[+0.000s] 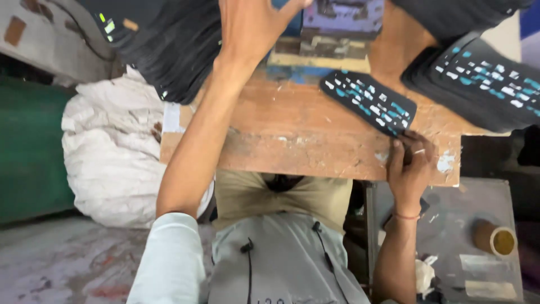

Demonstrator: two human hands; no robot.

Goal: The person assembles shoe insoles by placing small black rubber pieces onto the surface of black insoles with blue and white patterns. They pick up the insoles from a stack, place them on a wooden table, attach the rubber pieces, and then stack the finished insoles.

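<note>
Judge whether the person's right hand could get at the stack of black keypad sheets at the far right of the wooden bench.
Probably yes: the right hand grips one black keypad sheet at the wooden bench edge, and bare wood lies between it and the stack.

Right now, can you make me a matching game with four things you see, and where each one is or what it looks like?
Things:
1. Left hand
2. Right hand
3. White sack
4. Small cup

Places or looks:
A. On the grey surface at lower right, brownish inside
B. Fingers spread, reaching to the far side of the wooden bench
C. On the floor beside the bench, crumpled
D. At the near edge of the bench, fingers on the end of the black keypad sheet

Pairs: 1-B, 2-D, 3-C, 4-A
</note>
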